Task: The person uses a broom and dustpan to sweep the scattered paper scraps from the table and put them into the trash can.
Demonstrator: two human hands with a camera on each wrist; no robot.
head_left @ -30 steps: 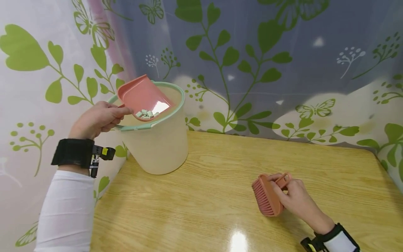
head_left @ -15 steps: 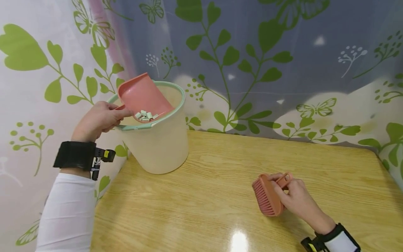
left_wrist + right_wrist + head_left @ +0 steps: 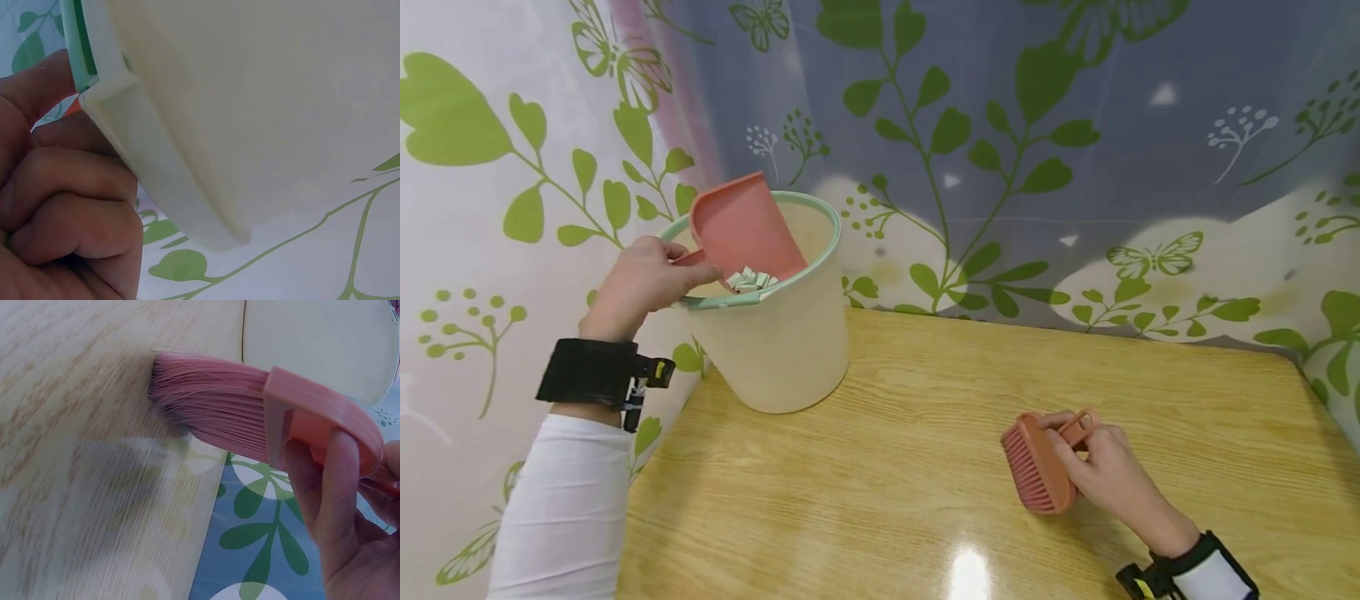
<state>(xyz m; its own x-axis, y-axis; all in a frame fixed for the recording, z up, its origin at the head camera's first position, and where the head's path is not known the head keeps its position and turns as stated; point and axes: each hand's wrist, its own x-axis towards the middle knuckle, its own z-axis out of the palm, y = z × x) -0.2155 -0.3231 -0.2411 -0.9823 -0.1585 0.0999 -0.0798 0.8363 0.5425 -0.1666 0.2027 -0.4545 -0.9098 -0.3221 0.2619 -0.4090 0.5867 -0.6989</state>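
Note:
My left hand (image 3: 651, 275) grips the short handle of a pink dustpan (image 3: 741, 225) at the near left of a bucket's mouth. The pan is tilted steeply, its front lip inside the cream bucket (image 3: 775, 350) with a mint-green rim (image 3: 730, 302). Small pale green pieces (image 3: 752, 281) lie gathered along the pan's low side. In the left wrist view, curled fingers (image 3: 81, 225) sit beside the bucket's outer wall. Over the table at right, my right hand (image 3: 1108, 471) holds a pink hand brush (image 3: 1048, 467); its bristles (image 3: 212, 400) point down to the wood.
The wooden table (image 3: 880, 467) runs under bucket and brush, with the bucket at its far left corner. A leaf-patterned curtain (image 3: 955, 167) hangs close behind and along the left side.
The left hand has tipped the dustpan more steeply and shifted slightly right, and the pale pieces have slid and bunched toward its low edge. The right hand and brush stay put.

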